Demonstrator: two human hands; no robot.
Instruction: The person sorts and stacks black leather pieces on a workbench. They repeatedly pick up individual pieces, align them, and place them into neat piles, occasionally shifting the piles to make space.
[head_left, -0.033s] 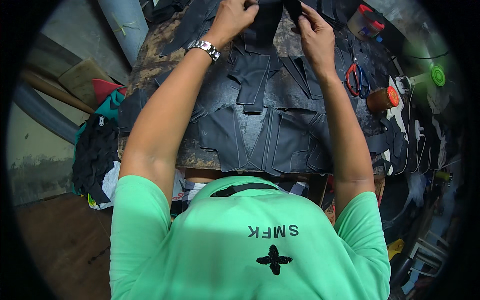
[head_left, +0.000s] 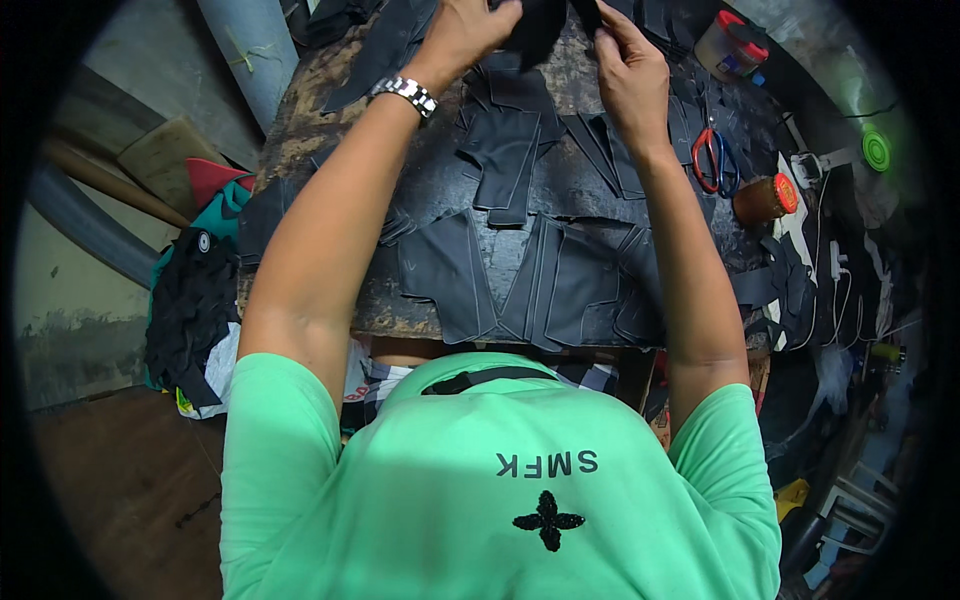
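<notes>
Holding a dark cut piece up at the far edge of the table, I have both hands on it. My left hand is closed around its left side, the steel watch showing on that wrist, and my right hand pinches its right side with thumb and fingers. The piece sits at the very top of the view, partly cut off, so I cannot tell its full shape.

Judging from how things lie, the job looks well under way but far from over. A spread of dark pieces covers most of the table between my arms, overlapping each other in loose rows down to the near edge, with pale stitch lines or edges showing on several. Whether those are finished or waiting, I cannot say from here.

Red-handled scissors lie just right of my right forearm, untouched. Beside them stands a brown jar with a red lid, and farther back a tub with a red lid. A heap of dark scraps hangs off to my left, below the table.
</notes>
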